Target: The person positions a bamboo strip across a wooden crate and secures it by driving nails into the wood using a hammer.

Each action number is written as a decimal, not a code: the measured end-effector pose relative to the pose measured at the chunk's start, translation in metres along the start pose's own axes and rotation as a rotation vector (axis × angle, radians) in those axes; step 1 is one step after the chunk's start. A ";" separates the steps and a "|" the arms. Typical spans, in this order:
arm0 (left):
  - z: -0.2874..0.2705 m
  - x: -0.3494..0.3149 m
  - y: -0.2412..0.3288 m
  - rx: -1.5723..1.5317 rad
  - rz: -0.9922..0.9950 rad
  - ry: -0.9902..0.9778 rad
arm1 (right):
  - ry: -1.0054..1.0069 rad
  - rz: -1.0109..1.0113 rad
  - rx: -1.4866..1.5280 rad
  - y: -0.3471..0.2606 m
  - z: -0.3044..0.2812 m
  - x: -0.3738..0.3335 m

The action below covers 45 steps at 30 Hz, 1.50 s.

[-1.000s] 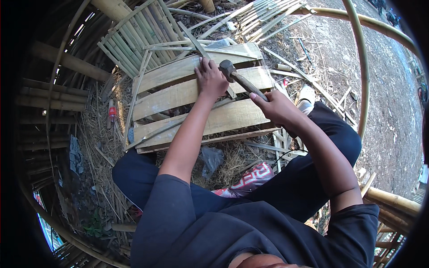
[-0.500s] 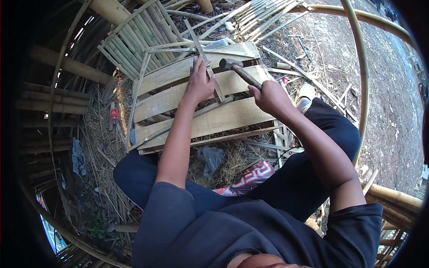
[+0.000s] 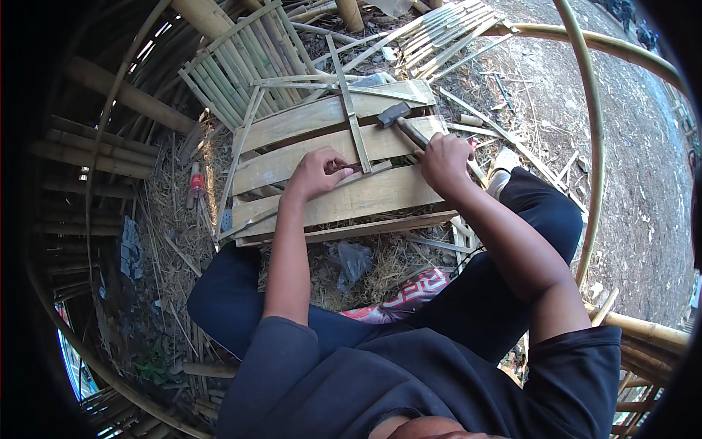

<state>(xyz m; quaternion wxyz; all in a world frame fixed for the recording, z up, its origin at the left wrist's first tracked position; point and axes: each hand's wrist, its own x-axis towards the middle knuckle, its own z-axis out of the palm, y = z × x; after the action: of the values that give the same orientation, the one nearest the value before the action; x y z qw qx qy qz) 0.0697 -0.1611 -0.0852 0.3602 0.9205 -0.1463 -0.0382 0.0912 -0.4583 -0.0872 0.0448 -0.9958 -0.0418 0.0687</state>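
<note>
My right hand (image 3: 447,159) is wrapped around the wooden handle of a hammer (image 3: 395,115), whose dark head rests over the far right part of a slatted wooden platform (image 3: 380,194). Over the platform's middle, my left hand (image 3: 318,174) has its fingers curled in, the thumb beside a long thin bamboo strip (image 3: 263,214) that runs slantwise across the boards. What lies in those fingers, if anything, is hidden. Another bamboo strip (image 3: 349,110) crosses the boards lengthwise between my hands, its near end by the slanted strip.
Bamboo slat panels (image 3: 245,62) lean and lie beyond the platform, with loose strips around them. A curved bamboo pole (image 3: 591,132) rises at the right. A bottle with a red label (image 3: 196,181) and a clear plastic bag (image 3: 351,263) lie on the straw-strewn ground.
My left hand has left the lengthwise strip and come nearer, its fingers curling in. The hammer's head has turned slightly, still in my right hand. The view has shifted a little.
</note>
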 end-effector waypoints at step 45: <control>-0.071 -0.099 -0.118 0.542 -0.523 0.760 | -0.118 -0.391 0.303 -0.033 0.005 0.038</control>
<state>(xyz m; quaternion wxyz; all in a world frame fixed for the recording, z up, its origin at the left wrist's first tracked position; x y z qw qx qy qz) 0.0167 -0.0032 -0.1157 0.1155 0.9352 0.2241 0.2486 0.1251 -0.4213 -0.0939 0.2035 -0.9449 -0.2256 0.1224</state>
